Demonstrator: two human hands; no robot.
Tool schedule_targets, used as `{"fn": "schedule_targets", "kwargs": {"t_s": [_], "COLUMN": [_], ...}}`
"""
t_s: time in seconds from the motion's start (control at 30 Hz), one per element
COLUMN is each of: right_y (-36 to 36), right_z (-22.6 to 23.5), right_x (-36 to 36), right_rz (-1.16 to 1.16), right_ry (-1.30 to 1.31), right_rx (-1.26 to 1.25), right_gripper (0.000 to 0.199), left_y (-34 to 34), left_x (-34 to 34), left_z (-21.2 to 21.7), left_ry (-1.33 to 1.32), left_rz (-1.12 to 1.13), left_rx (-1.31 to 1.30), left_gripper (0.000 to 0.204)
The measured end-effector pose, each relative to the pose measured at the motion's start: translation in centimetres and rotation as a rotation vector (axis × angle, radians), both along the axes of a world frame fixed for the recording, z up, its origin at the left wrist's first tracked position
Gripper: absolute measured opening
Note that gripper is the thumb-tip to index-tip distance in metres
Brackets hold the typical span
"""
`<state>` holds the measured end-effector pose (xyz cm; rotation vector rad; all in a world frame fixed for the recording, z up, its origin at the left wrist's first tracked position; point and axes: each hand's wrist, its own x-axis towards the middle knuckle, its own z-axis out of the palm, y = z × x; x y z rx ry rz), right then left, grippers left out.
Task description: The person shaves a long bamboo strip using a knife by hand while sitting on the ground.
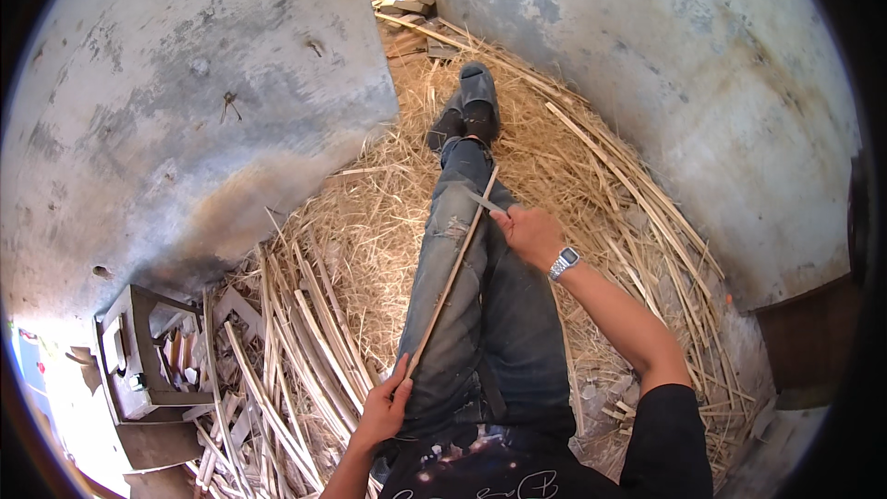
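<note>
A long thin wooden strip [455, 275] lies slantwise along my outstretched, crossed legs in worn jeans. Its near end is pinched in my left hand [385, 409], by my left thigh. Just above my knees, my right hand [531, 236] is closed round a knife, its handle hidden in the fist. The knife's blade [483, 202] points up and to the left and meets the strip close to its far end. A metal wristwatch [564, 262] sits on my right wrist.
Pale shavings [370, 249] cover the floor around my legs. Bundled long strips [309, 342] lie at my left, and more strips [637, 185] run along the right wall [684, 83]. An open box of scraps [152, 351] stands at the lower left, below the left wall [185, 111].
</note>
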<state>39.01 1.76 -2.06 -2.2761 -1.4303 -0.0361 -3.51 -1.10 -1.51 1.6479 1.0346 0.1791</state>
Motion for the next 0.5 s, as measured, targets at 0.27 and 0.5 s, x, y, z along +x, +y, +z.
{"fn": "schedule_targets", "kwargs": {"t_s": [0.27,0.5], "right_y": [-0.1,0.2], "right_z": [-1.5,0.4], "right_x": [-1.5,-4.8], "right_rz": [0.138,0.360], "right_ry": [-0.090,-0.078], "right_rx": [0.003,-0.067], "right_gripper": [0.063,0.064], "left_y": [0.9,1.3], "left_x": [-0.3,-1.2], "left_z": [-0.5,-1.3], "left_ry": [-0.181,-0.198], "left_rz": [0.080,0.058], "left_rx": [-0.416,-0.386], "left_gripper": [0.050,0.050]}}
